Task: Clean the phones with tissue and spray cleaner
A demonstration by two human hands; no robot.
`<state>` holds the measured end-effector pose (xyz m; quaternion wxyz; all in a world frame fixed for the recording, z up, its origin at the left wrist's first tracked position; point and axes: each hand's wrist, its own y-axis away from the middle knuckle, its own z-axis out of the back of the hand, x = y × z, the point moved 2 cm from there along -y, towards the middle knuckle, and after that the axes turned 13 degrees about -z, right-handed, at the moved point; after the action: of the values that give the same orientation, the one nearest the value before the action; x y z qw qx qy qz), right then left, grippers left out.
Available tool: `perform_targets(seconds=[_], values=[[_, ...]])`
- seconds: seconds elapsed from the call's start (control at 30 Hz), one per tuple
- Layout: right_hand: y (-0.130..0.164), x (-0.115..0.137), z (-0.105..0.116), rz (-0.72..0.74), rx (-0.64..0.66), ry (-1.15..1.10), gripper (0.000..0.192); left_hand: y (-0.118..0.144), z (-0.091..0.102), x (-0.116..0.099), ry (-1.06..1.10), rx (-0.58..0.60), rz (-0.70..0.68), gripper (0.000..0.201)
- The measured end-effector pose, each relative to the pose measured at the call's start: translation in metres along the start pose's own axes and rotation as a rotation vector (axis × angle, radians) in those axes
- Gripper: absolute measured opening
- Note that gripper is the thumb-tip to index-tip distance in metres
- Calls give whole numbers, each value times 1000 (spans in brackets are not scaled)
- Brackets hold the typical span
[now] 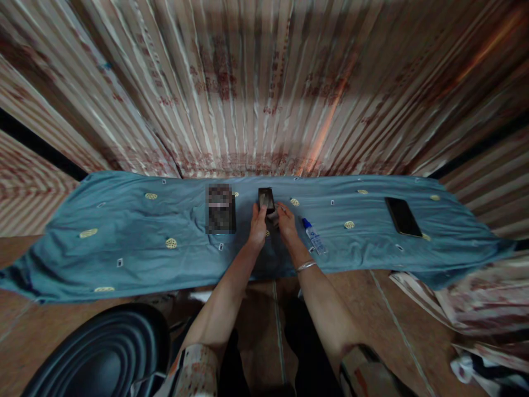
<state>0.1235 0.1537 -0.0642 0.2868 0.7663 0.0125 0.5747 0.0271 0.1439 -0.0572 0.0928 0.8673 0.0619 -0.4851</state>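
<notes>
Left hand: I am seeing my left hand (258, 225) reaching forward and gripping the left side of a small dark phone (266, 199), with the fingers curled around its edge.
Right hand: my right hand (286, 223) is sitting just beside the left one, and its fingers are touching the lower right part of the phone. There is a small pale thing (273, 216) between the hands, maybe a cloth, but I cannot tell for sure.
Phone: it is being held up a little over the blue cloth (124, 231), near the middle, with its screen facing me.
Bracelet: a thin silver bracelet (306, 266) is sitting on my right wrist.
Bottle: a small bottle with a blue cap (313, 235) is lying on the cloth just to the right of my right hand.
Other phone: a bigger black phone (403, 216) is lying flat far to the right, well apart from my hands.
Blurred box: a dark boxy thing (220, 208) is lying left of my left hand.
Wall: a striped curtain (264, 82) is hanging behind the cloth.
Floor: a black round tub (103, 355) is sitting low on the left.
</notes>
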Motion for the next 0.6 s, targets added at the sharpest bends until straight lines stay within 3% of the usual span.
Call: perform_targets(seconds=[0.13,0.23,0.37,0.43,0.6], values=[[24,1,5,-30,47,-119,19,27,3,-13,-5,-87,5,28],[50,2,5,-42,135,-178,16,50,4,-23,74,-56,74,18],[83,1,4,-88,294,-221,26,76,7,-29,255,-14,296,19],[95,0,5,-132,383,-235,29,84,14,-29,258,-55,347,14],[104,0,14,-72,402,-133,33,92,32,-24,174,-28,369,20]])
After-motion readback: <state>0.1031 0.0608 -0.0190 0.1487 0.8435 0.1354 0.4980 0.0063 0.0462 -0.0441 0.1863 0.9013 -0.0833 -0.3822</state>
